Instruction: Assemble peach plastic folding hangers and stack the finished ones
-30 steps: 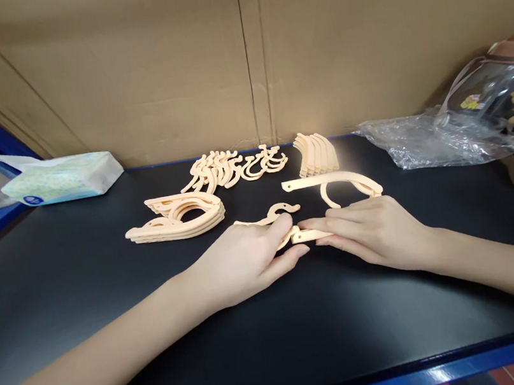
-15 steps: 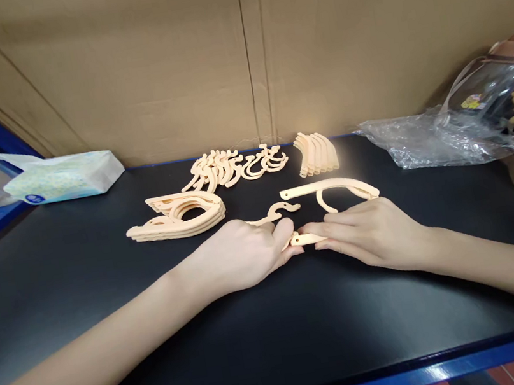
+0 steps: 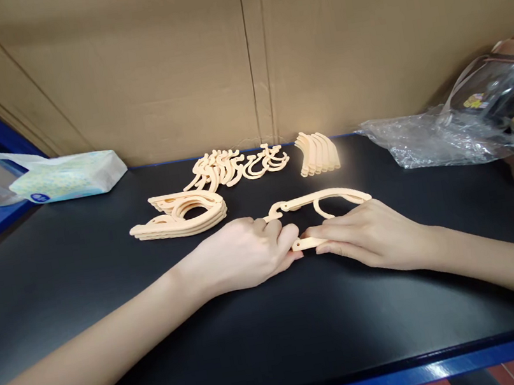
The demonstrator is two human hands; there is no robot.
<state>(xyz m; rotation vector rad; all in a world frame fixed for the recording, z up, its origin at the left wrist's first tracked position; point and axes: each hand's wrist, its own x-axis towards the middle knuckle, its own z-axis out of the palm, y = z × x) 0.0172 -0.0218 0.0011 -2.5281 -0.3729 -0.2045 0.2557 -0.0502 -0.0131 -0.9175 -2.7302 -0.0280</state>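
Note:
Over the middle of the table, my left hand is closed around a cream plastic hook piece, whose curved tip shows above the fingers. My right hand grips a cream folding hanger with one long curved arm at the back and a thin inner curve. The hanger's nearer arm end, with a small hole, sticks out from the right fingers and meets my left fingertips. The hook's tip appears to touch or overlap the far arm's end. The joint inside the left hand is hidden.
Left of my hands lies a stack of folded hangers. Behind are loose hook pieces and a row of curved arms. A tissue pack sits back left; a clear plastic bag and a transparent bag are at right.
The hanger's far arm has tilted down toward me at its left end. It now meets the hook's tip, where a gap showed before. Both hands keep their hold.

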